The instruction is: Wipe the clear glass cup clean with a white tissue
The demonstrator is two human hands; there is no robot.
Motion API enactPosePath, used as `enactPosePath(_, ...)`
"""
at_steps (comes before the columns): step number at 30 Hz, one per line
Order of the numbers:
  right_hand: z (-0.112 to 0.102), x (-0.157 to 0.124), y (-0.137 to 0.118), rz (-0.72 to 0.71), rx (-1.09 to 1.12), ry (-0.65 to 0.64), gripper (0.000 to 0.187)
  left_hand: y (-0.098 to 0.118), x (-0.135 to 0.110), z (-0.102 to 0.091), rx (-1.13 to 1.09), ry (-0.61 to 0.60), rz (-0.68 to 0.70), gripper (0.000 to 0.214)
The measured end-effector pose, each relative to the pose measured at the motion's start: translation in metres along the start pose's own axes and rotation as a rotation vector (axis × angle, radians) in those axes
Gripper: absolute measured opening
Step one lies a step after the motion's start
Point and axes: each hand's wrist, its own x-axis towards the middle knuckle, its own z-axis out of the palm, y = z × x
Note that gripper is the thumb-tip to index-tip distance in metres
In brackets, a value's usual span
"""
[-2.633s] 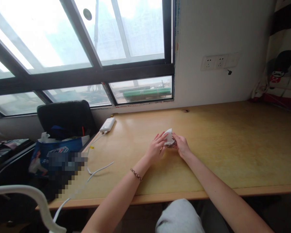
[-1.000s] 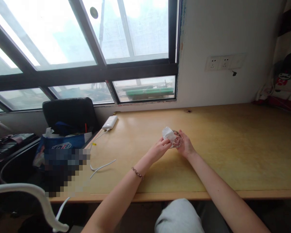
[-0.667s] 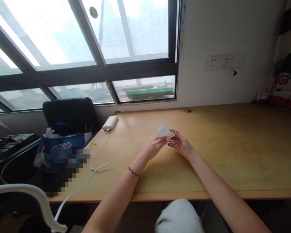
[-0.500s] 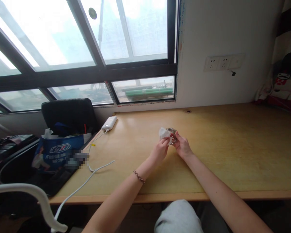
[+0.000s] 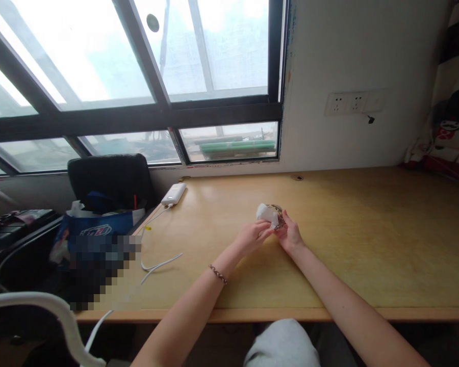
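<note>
My right hand [image 5: 290, 234] is closed around the right side of a small round, shiny metal-looking piece with a patterned or openwork surface [image 5: 278, 210]; its exact kind is too small to make out. A crumpled white tissue [image 5: 266, 215] lies against the piece's left side and partly covers it. My left hand [image 5: 255, 235] holds the tissue, its fingers pressed together at the tissue's lower edge. Both hands meet just above the wooden table [image 5: 214, 275]. A braided bracelet [image 5: 218, 274] circles my left wrist.
A white power bank [image 5: 174, 194] with a white cable [image 5: 162, 262] lies at the table's left edge. Beyond that edge stand a black chair [image 5: 110, 176] and a blue bag [image 5: 99, 230]. A curved white tube [image 5: 61, 311] is at lower left. Window and wall stand behind the table.
My left hand has shifted slightly down and its fingers have changed position, leaving more of the tissue showing across the metal piece. The whole view has moved a little.
</note>
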Motion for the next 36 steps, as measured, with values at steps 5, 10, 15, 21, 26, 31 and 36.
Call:
enactPosePath(5, 0.000, 0.000, 0.002, 0.009, 0.020, -0.004, 0.024, 0.005, -0.004, -0.006, 0.194, 0.042, -0.026, 0.039)
enactPosePath(10, -0.001, 0.000, 0.005, -0.040, -0.017, 0.034, 0.025, 0.013, -0.002, 0.018, -0.409, 0.014, -0.210, 0.050)
enactPosePath(15, 0.000, -0.003, 0.009, -0.044, -0.159, 0.059, 0.030, 0.016, -0.001, 0.035, -1.050, -0.124, -0.375, 0.060)
enactPosePath(21, 0.005, -0.006, 0.009, -0.044, -0.208, -0.012, 0.033, 0.013, -0.004, 0.031, -0.507, -0.004, -0.343, 0.064)
enactPosePath(26, 0.005, -0.002, 0.010, -0.097, -0.178, 0.028, 0.032, 0.013, -0.006, 0.021, 0.226, 0.121, -0.257, 0.059)
enactPosePath(31, 0.000, 0.000, 0.008, -0.130, -0.202, 0.084, 0.036, 0.021, -0.005, 0.022, 0.264, 0.107, -0.169, 0.052)
enactPosePath(36, -0.001, -0.001, 0.004, -0.136, -0.155, 0.115, 0.033, 0.016, -0.003, 0.025, -0.075, 0.099, -0.100, 0.037)
